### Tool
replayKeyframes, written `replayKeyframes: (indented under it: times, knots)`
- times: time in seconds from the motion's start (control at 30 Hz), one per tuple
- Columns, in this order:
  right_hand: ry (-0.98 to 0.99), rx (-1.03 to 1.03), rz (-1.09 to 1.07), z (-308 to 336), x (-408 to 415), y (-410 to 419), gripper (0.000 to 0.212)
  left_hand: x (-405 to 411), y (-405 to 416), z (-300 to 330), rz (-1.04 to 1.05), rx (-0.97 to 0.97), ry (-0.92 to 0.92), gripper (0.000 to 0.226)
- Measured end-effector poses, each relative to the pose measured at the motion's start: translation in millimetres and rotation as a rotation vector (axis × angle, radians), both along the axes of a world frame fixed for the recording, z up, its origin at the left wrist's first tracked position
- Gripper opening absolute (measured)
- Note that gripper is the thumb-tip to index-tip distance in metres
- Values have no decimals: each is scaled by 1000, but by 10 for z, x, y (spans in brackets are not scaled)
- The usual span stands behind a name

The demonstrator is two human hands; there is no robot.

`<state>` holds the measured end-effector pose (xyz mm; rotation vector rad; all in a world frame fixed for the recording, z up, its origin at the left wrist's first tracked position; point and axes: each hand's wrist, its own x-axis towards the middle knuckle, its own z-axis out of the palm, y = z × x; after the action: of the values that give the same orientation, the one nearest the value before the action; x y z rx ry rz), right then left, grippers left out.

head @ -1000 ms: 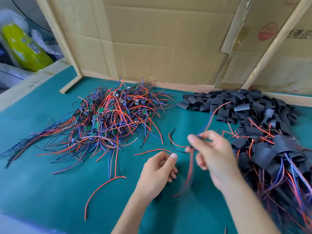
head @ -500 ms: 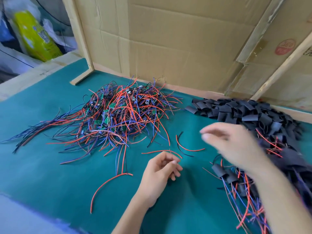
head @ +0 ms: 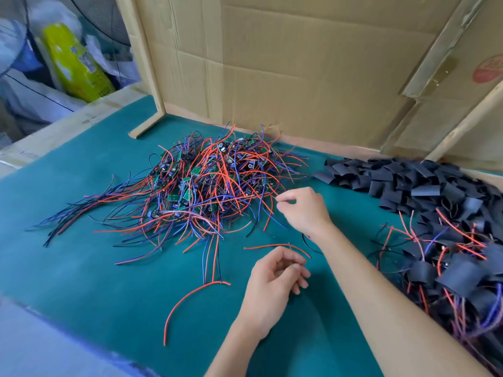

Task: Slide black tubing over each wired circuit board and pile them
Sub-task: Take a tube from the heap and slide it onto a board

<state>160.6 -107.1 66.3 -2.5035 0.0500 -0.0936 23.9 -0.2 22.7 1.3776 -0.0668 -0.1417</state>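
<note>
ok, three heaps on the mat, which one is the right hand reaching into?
The heap of bare wired boards at the back left. The right hand pinches at its right edge; the loose tubing and the finished pile lie to its right.

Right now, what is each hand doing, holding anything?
Left hand: loosely curled above the green mat, holding nothing visible.
Right hand: fingertips pinched at the wire pile's edge; whether it grips a wire cannot be told.

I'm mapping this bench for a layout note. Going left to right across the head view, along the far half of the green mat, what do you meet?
yellow bag → wooden post → tangle of wired circuit boards → right hand → heap of black tubing pieces
</note>
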Motion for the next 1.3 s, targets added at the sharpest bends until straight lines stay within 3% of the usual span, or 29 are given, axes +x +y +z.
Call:
replayKeyframes:
  times: [0.1,0.33,0.47,0.53,0.6,0.73,0.87,0.97,1.1,1.2,1.3]
  knots:
    - [-52,60,-27,110,-68,-163,18,4,8,-9,3,-22,1,19]
    - [45,512,26,404,-747,-434,13,27,-12,-40,46,-187,65,19]
    - [118,547,132,341,-1270,-523,16,51,-3,-49,73,-362,175,40]
    - [115,449,167,259,-1434,-514,26,61,18,-38,59,-358,193,51]
    - [103,271,246,192,-1547,-435,21,62,28,-47,20,-299,180,50]
    - [71,24,402,173,-1615,-284,14,31,23,-16,-46,-234,89,25]
    - [208,-171,460,396,-1490,-364,10,21,-16,-36,33,-150,-10,14]
    - [234,-213,345,634,-1250,-670,10,19,-14,-39,48,-116,-31,23]
    - [69,-387,-47,743,-645,-1155,12,11,8,-38,2,-85,-21,34]
    - [194,-440,-213,666,-189,-1449,15,-1,15,-33,-16,-86,-18,32]
    - [325,-504,-276,482,6,-1606,36,-10,17,-22,-29,-55,-19,33]
